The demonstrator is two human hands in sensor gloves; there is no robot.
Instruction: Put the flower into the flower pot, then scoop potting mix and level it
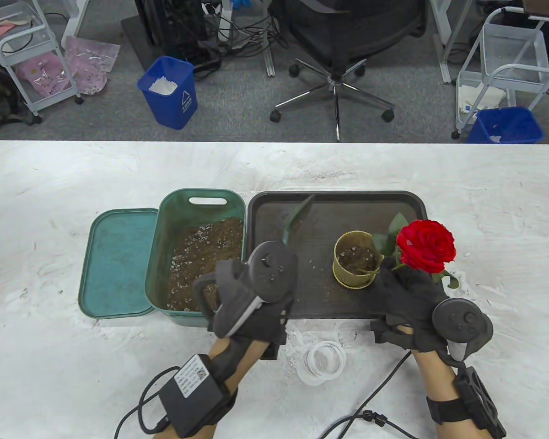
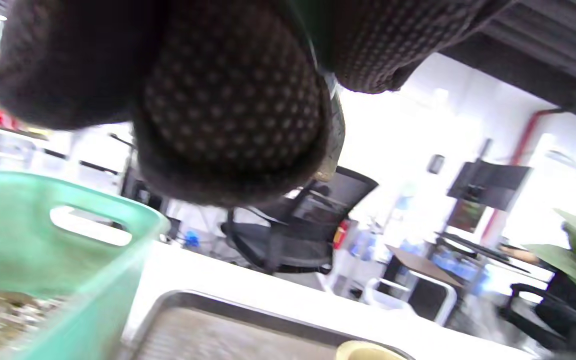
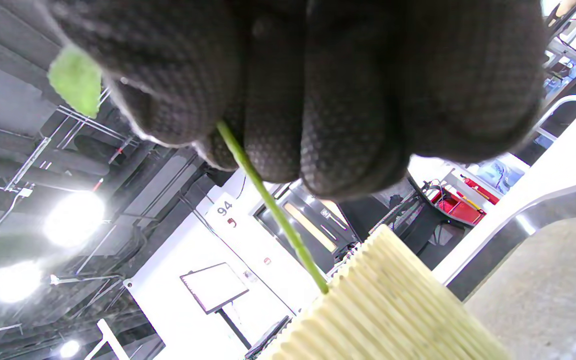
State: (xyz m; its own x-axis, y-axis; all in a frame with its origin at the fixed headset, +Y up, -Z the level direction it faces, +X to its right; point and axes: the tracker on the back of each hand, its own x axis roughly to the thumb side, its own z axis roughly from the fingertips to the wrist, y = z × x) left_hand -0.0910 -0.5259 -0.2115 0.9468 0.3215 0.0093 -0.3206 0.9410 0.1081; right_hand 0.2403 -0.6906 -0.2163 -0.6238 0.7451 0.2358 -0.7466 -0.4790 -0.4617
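**Plainly, the rose could topple before any soil goes in**

Nearest to me, the right hand [image 1: 409,292] has its fingers closed around the stem [image 3: 273,205] of the red rose [image 1: 425,247]. The stem slants down over the rim of the ribbed yellow flower pot [image 1: 356,265], its lower end inside the pot, while the bloom hangs well out to the pot's right. My guess is that the rose will tip out if the hand lets go now: the bloom looks heavy, and the little soil visible in the pot would hardly anchor the stem. A pull on the stem could also tilt the light pot on the dark tray [image 1: 407,201].

The left hand [image 1: 244,297] hovers at the near right corner of the green bin [image 1: 164,256] of potting mix [image 1: 206,260], fingers curled around what appears to be a green scoop [image 1: 297,217] whose blade rises toward the tray; the wrist view is too blurred to confirm the grip. Carrying a load from bin to pot crosses the bin wall and open tray, so spills seem likely, and a careless pour could knock the leaning stem.

Farther left, the teal lid [image 1: 116,260] lies flat on the bench [image 1: 485,192], touching the bin's side.
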